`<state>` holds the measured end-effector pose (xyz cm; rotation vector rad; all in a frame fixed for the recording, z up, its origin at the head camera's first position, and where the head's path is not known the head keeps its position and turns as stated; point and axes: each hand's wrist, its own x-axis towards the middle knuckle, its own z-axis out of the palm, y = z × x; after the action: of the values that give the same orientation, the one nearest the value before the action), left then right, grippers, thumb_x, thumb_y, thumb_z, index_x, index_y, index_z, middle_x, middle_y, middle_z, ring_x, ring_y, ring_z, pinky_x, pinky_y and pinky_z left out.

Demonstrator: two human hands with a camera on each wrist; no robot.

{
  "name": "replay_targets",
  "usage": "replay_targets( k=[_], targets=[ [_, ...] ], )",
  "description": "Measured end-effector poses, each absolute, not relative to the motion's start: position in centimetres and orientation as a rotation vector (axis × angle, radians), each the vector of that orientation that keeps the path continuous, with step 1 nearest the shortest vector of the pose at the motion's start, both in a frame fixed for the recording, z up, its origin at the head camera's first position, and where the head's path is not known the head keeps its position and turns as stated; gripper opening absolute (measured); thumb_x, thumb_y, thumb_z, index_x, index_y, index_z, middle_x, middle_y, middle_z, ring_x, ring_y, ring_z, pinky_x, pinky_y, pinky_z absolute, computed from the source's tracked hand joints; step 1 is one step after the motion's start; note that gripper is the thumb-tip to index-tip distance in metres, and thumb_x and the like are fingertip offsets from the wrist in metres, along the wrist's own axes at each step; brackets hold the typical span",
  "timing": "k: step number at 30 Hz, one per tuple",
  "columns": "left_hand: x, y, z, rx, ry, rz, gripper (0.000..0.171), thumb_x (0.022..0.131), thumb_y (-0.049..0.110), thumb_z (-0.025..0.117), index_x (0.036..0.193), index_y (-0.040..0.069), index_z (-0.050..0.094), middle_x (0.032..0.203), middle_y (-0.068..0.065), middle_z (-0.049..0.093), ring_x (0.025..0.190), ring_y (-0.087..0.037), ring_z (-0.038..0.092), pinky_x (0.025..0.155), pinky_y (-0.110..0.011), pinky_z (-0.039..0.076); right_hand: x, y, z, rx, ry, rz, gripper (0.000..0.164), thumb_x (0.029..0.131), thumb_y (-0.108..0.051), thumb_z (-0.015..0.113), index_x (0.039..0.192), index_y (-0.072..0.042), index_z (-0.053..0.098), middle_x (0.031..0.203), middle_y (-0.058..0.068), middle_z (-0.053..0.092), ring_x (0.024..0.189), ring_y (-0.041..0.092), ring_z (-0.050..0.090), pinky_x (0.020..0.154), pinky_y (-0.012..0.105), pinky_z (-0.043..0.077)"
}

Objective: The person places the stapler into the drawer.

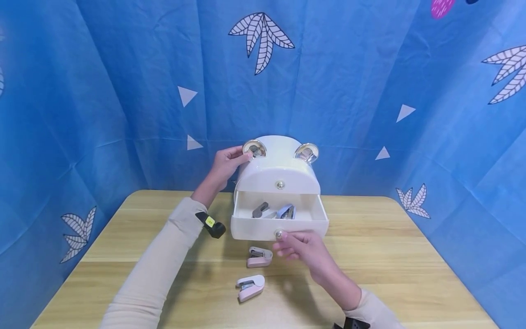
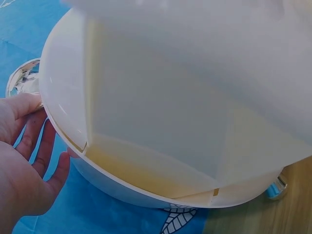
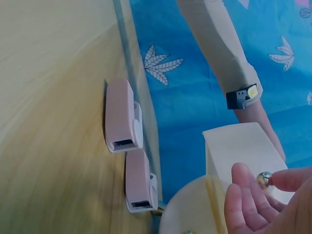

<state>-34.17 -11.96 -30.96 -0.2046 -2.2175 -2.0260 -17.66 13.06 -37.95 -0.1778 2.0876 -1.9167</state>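
A white storage box with two shiny round ears stands at the back of the table, its lower drawer pulled out. My left hand holds the left ear, thumb in front and fingers behind. Thumb and fingers of my right hand pinch the drawer's round metal knob. Inside the drawer lie a grey stapler and a blue stapler. Below the drawer front, a pink-and-grey stapler and a pink-and-white stapler rest on the wood.
The upper drawer, with its own knob, is closed above the pulled-out one. A second ear sticks up at the box's right. Behind the wooden table hangs a blue patterned curtain, close to the back of the box.
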Motion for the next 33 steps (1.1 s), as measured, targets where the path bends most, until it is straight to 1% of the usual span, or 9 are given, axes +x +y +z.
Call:
replay_targets(
  k=[4, 9, 13, 20, 27, 30, 33],
  targets=[
    [-34.1, -11.9, -31.0, -0.201, -2.218, -2.026, 0.043, 0.095, 0.019, 0.073, 0.133, 0.001, 0.065, 0.131, -0.023, 0.068, 0.121, -0.029, 0.064, 0.110, -0.047, 0.048, -18.2, 12.8, -38.0, -0.135, 2.124, -1.944, 0.034, 0.099, -0.021, 0.066, 0.114, 0.008, 0.071, 0.098, 0.014, 0.079, 0.078, 0.013, 0.073, 0.078, 0.030, 0.061],
    [-34.1, -11.9, -31.0, -0.198, -2.236, -2.008, 0.043, 0.095, 0.020, 0.073, 0.134, 0.002, 0.065, 0.130, -0.022, 0.068, 0.123, -0.030, 0.063, 0.110, -0.045, 0.048, -19.0, 12.6, -38.2, -0.083, 2.164, -1.952, 0.033, 0.099, -0.023, 0.066, 0.114, 0.006, 0.072, 0.096, 0.011, 0.080, 0.076, 0.012, 0.073, 0.079, 0.031, 0.061],
    [-34.2, -12.0, -31.2, -0.198, -2.243, -2.004, 0.043, 0.096, 0.021, 0.072, 0.134, 0.002, 0.065, 0.132, -0.021, 0.068, 0.125, -0.030, 0.063, 0.112, -0.045, 0.047, -19.9, 12.4, -38.5, -0.079, 2.180, -1.962, 0.035, 0.100, -0.025, 0.066, 0.115, 0.006, 0.072, 0.097, 0.013, 0.079, 0.078, 0.015, 0.075, 0.078, 0.031, 0.061],
    [-34.4, -12.0, -31.4, -0.189, -2.250, -2.008, 0.045, 0.096, 0.023, 0.072, 0.135, 0.004, 0.064, 0.133, -0.020, 0.068, 0.128, -0.031, 0.062, 0.114, -0.046, 0.045, -21.6, 11.8, -38.7, -0.082, 2.206, -1.961, 0.035, 0.100, -0.026, 0.065, 0.113, 0.006, 0.073, 0.097, 0.014, 0.079, 0.077, 0.013, 0.075, 0.077, 0.031, 0.061],
    [-34.2, -11.8, -31.2, -0.201, -2.215, -2.038, 0.044, 0.095, 0.021, 0.073, 0.133, 0.001, 0.066, 0.132, -0.022, 0.068, 0.126, -0.032, 0.062, 0.112, -0.046, 0.047, -22.9, 11.4, -38.9, -0.027, 2.205, -1.999, 0.031, 0.100, -0.022, 0.065, 0.112, 0.005, 0.074, 0.094, 0.014, 0.079, 0.074, 0.013, 0.075, 0.069, 0.027, 0.058],
    [-34.3, -11.9, -31.3, -0.206, -2.209, -2.041, 0.044, 0.095, 0.021, 0.073, 0.133, 0.000, 0.065, 0.132, -0.022, 0.067, 0.126, -0.031, 0.062, 0.112, -0.046, 0.047, -23.3, 11.3, -38.9, -0.020, 2.215, -1.990, 0.030, 0.100, -0.023, 0.065, 0.111, 0.003, 0.075, 0.093, 0.013, 0.080, 0.073, 0.012, 0.074, 0.071, 0.029, 0.059],
    [-34.3, -11.9, -31.3, -0.202, -2.210, -2.041, 0.044, 0.095, 0.021, 0.073, 0.133, 0.001, 0.065, 0.132, -0.021, 0.067, 0.126, -0.030, 0.062, 0.112, -0.045, 0.047, -23.7, 11.3, -38.9, -0.030, 2.224, -1.979, 0.032, 0.101, -0.025, 0.064, 0.111, 0.004, 0.074, 0.094, 0.014, 0.080, 0.074, 0.012, 0.075, 0.073, 0.032, 0.059]
  ],
)
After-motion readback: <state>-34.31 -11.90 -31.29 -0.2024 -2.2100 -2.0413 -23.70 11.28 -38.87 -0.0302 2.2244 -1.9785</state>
